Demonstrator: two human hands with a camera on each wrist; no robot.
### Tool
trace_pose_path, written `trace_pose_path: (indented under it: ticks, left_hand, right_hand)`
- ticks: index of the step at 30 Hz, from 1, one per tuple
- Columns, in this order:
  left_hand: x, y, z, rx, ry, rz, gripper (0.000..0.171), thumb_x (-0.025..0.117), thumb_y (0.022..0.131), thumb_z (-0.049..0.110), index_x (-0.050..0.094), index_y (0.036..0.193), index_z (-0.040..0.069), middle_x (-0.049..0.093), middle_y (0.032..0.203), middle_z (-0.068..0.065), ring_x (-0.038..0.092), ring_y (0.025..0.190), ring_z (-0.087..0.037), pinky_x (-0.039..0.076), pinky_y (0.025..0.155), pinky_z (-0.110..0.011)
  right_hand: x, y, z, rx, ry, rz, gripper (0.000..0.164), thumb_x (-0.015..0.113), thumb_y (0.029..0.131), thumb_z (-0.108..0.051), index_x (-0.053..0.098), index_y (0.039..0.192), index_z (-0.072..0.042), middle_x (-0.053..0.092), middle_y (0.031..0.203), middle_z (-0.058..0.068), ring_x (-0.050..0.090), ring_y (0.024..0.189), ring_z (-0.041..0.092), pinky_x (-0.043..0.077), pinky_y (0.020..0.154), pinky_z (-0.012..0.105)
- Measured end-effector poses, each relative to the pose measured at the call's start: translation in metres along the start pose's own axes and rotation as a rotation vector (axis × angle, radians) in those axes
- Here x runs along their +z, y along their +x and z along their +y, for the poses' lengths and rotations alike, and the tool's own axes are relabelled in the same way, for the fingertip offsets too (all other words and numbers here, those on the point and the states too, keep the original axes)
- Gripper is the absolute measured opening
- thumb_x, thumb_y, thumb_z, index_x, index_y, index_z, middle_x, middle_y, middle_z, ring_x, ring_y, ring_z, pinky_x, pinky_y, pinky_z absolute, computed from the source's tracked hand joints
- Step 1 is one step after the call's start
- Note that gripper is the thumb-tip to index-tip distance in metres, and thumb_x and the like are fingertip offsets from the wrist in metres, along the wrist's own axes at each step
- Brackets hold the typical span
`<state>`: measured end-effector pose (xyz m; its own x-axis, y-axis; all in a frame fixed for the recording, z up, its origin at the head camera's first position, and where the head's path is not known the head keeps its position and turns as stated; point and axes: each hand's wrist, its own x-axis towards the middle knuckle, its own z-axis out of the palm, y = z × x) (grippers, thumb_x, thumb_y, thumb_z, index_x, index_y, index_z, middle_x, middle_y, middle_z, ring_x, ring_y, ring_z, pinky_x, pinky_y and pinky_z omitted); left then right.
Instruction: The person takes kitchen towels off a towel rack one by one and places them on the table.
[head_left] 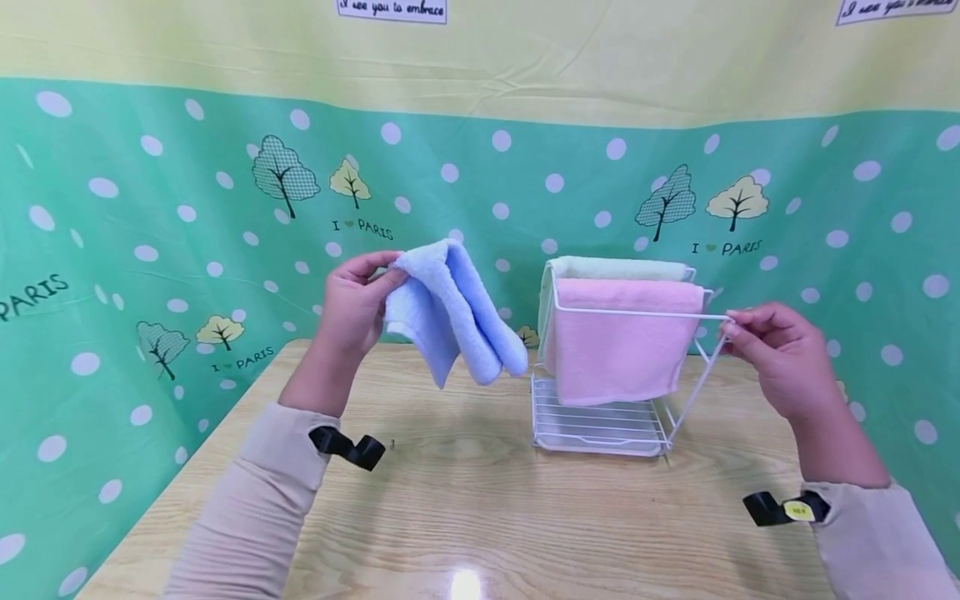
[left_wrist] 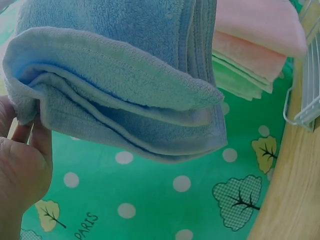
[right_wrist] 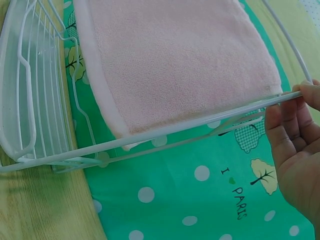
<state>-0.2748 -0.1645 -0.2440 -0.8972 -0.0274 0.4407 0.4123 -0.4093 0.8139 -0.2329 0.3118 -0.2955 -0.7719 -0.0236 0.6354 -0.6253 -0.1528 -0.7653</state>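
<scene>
My left hand (head_left: 356, 302) pinches a folded blue towel (head_left: 457, 312) by its upper left part and holds it above the table. In the left wrist view the towel's (left_wrist: 125, 95) folded layers hang in front of my fingers. A white wire rack (head_left: 641, 314) stands to the right, and my right hand (head_left: 783, 354) pinches the right end of its front bar. Over a bar behind that one hangs a pink towel (head_left: 626, 346). A pale green towel (head_left: 622, 267) drapes over the bar farther back, mostly hidden by the pink one.
Under the hanging towels, the rack has a wire shelf over a white tray (head_left: 600, 452). The wooden table (head_left: 480, 500) reaches back to a green dotted curtain (head_left: 450, 183) with printed trees. Black straps with camera mounts sit on both wrists.
</scene>
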Motion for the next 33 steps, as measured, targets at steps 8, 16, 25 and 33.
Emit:
trace_pose_path:
  ticks: [8,16,25,33]
  left_hand:
    - [-0.005,-0.003,-0.012,-0.007,-0.018,0.039,0.021,0.068,0.086,-0.009,0.078,0.087,0.010,0.072,0.090,-0.008,0.068,0.076,-0.016,0.059,0.066,-0.026]
    - [-0.013,-0.007,-0.031,-0.037,0.015,0.100,0.024,0.069,0.086,-0.008,0.078,0.085,0.014,0.067,0.093,-0.007,0.067,0.077,-0.016,0.059,0.068,-0.027]
    - [-0.025,-0.014,-0.053,-0.082,0.032,0.160,0.027,0.066,0.088,-0.008,0.077,0.084,0.016,0.069,0.095,-0.006,0.068,0.075,-0.016,0.058,0.064,-0.025]
    - [-0.028,-0.018,-0.072,-0.115,0.016,0.202,0.030,0.066,0.087,-0.011,0.077,0.081,0.017,0.069,0.092,-0.004,0.068,0.072,-0.014,0.058,0.061,-0.024]
  right_hand:
    - [-0.002,0.001,0.002,-0.038,0.082,-0.057,0.017,0.049,0.089,0.023,0.060,0.099,0.015,0.072,0.099,0.008,0.069,0.083,0.016,0.057,0.074,0.028]
    - [-0.002,0.001,0.002,-0.044,0.080,-0.058,0.017,0.049,0.089,0.023,0.060,0.099,0.015,0.072,0.099,0.009,0.069,0.084,0.016,0.058,0.074,0.027]
    - [-0.003,0.002,0.003,-0.048,0.076,-0.060,0.017,0.049,0.089,0.023,0.059,0.099,0.015,0.071,0.099,0.010,0.069,0.084,0.016,0.057,0.074,0.027]
    - [-0.002,0.001,0.002,-0.045,0.062,-0.056,0.017,0.049,0.090,0.023,0.060,0.101,0.015,0.071,0.098,0.008,0.069,0.084,0.016,0.057,0.075,0.028]
